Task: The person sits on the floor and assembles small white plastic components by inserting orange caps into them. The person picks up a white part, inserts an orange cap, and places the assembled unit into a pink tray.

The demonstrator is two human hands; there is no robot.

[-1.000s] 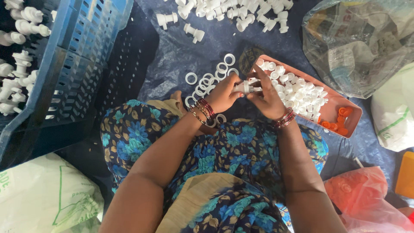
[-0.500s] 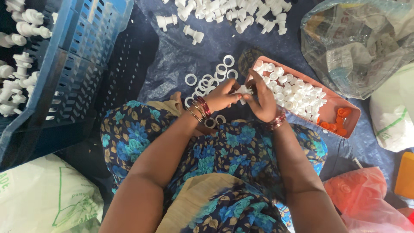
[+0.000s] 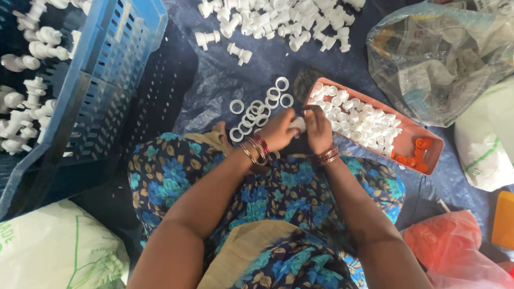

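Observation:
My left hand (image 3: 278,131) and my right hand (image 3: 318,131) meet over my lap, both closed on one small white plastic part (image 3: 297,125) held between them. Bangles circle both wrists. Just beyond my left hand lie several loose white plastic rings (image 3: 259,109) on the dark blue sheet. To the right of my right hand lies an orange tray (image 3: 431,140) holding several white caps (image 3: 358,118) and a few orange caps (image 3: 412,155).
A blue slatted crate (image 3: 101,75) at the left holds white plastic fittings. A heap of white fittings (image 3: 278,21) lies at the top. A clear bag with paper (image 3: 433,53) sits top right, white sacks at left bottom and right, a pinkish bag (image 3: 455,251) bottom right.
My hands drew back from the tray's edge toward my lap, and my right hand closed in against the left around the white part.

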